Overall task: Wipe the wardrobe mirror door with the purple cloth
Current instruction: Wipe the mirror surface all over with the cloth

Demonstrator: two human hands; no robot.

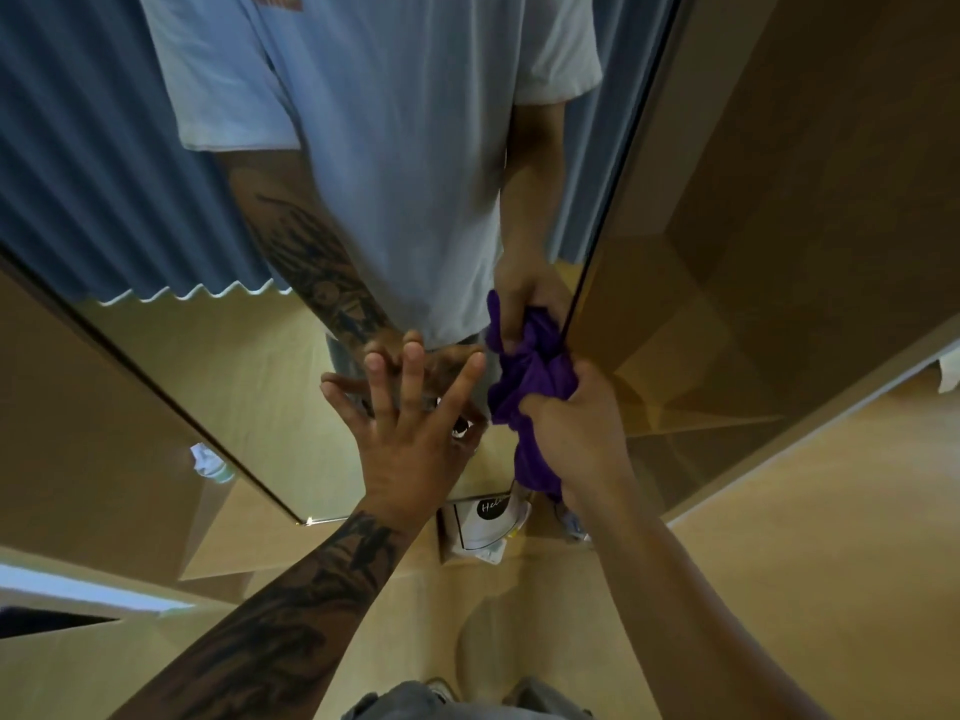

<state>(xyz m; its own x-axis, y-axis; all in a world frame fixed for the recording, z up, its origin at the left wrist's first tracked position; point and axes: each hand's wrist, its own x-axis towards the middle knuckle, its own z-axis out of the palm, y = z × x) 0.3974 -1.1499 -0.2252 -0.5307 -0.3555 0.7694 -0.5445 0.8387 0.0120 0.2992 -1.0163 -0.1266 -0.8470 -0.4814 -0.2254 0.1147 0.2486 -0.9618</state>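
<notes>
Fingers [415, 366] of my left hand [410, 433] are straight and spread, and their tips touch the mirror door [218, 366]; they hold nothing, and I judge that this hand only steadies the panel. To the left of it the reflection shows a blue curtain [78, 163] and a pale floor, and lower down, near the dark left edge of the door, a small white and green object that I cannot identify.

Going right, the purple cloth [530, 376] is bunched into a ball and pressed against the glass just beside the right edge of the door. My right hand [576, 423] grips it, with the fingers curled round the bundle, and a loose tail of the cloth hangs down under the wrist. Directly above, the reflection of the same hand and cloth meets the real one at the glass.

The cloth looks thin, soft and light, so I judge it will fold and slip inside the grip; I would hold it by the middle of the bundle, with the palm behind it, and not by the hanging tail. The mirror is rigid, smooth and fragile, so pressure should be flat and moderate, and the door may shift if it slides.

Further right are the brown wardrobe panels [779, 200].
</notes>
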